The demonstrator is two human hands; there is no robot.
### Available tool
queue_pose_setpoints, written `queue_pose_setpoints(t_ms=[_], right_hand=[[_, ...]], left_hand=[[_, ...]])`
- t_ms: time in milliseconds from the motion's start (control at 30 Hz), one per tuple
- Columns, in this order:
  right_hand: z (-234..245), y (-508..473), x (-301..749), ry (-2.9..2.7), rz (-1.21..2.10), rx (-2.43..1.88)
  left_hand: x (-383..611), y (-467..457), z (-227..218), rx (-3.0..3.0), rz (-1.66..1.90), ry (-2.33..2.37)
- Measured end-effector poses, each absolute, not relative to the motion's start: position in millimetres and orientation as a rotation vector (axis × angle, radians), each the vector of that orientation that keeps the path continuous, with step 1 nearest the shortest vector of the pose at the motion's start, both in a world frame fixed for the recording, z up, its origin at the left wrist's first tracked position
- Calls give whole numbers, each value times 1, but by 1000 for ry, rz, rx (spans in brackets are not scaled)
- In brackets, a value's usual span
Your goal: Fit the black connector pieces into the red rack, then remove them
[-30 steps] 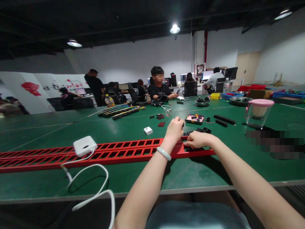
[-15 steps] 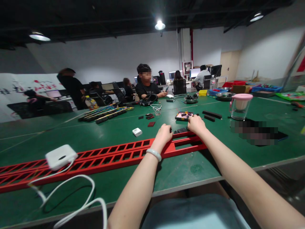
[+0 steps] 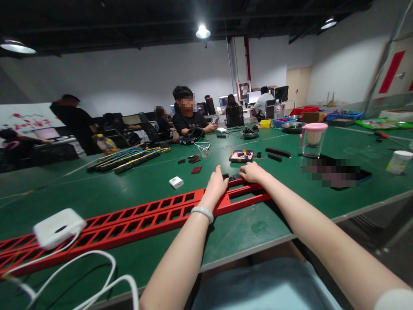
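Note:
A long red slotted frame (image 3: 142, 219) lies across the green table in front of me. At its right part, short black blocks (image 3: 235, 177) sit along the far edge between my hands. My left hand (image 3: 215, 186), with a pale bangle (image 3: 203, 211) on its wrist, rests over the frame, thumb and fingers closed around a black block's end. Curled fingers of my right hand (image 3: 254, 173) press on the other end of the blocks; some fingertips are hidden. Just beyond it lies a black open case with wires (image 3: 241, 156).
A white box (image 3: 60, 228) with a white cable sits on the frame's left part. A small white adapter (image 3: 176, 182), brown squares (image 3: 196, 170), black bars (image 3: 277, 152), a lidded cup (image 3: 313, 140) and a phone (image 3: 342, 174) lie around. A person (image 3: 190, 114) sits across the table.
The view has turned slightly right, so everything appears shifted left. Both hands stay at the black blocks, with small finger movements; an index finger of the left hand now points up more.

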State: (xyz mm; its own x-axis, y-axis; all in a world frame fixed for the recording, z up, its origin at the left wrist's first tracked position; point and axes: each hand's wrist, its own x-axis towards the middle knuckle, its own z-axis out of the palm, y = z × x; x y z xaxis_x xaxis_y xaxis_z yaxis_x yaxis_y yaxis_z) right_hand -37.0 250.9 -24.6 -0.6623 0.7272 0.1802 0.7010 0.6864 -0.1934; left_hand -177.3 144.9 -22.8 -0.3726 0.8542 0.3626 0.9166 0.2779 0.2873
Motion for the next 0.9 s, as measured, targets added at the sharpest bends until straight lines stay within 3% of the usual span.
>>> queue_pose_setpoints(t_ms=[367,567,733,900], right_hand=[[-28,252,-42,-2738,119,-843],[-26,249,-44,-2668,150,-728],[-26,250,-42,-2537,146,-831],[-34,253,-40,-2454,229,-1295]], left_hand=[[-172,142,-25,-2179,-433,-2065],[-172,143,-27,-2095,-349,-2122],[-173,142,-27,-1879,-401,-2297],[-176,143,-26,-1909,-387,-2332]])
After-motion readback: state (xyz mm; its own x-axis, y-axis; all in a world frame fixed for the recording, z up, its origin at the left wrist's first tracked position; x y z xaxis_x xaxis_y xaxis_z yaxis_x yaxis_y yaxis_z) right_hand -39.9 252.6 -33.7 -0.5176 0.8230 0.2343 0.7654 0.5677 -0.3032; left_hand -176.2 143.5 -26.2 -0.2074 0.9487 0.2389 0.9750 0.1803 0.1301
